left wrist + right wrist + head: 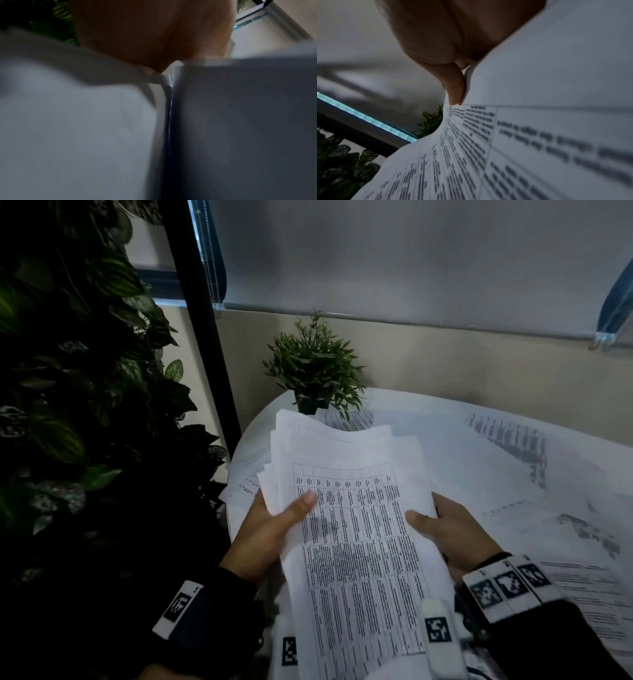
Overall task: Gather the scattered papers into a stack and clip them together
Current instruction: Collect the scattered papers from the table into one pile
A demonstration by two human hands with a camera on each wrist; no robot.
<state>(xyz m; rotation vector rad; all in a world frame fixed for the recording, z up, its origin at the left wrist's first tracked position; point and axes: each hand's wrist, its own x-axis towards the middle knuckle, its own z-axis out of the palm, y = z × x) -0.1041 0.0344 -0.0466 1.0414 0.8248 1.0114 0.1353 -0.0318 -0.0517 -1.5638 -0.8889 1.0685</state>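
A thick, uneven stack of printed papers (356, 508) is held above the round white table (428, 419), its top sheet showing a text-filled grid. My left hand (274, 525) grips the stack's left edge, thumb on the top sheet and fingers underneath. My right hand (442, 525) grips the right edge the same way. In the right wrist view my thumb (453, 86) pinches the printed sheets (522, 135). The left wrist view shows only my palm (145, 33) against blurred white paper (68, 121). No clip is visible.
Loose printed sheets (513, 446) lie scattered across the table, right (589, 583) and left (246, 467) of the stack. A small potted plant (313, 368) stands at the table's far edge. A dark leafy plant wall (68, 405) fills the left; a wall with a blind stands behind.
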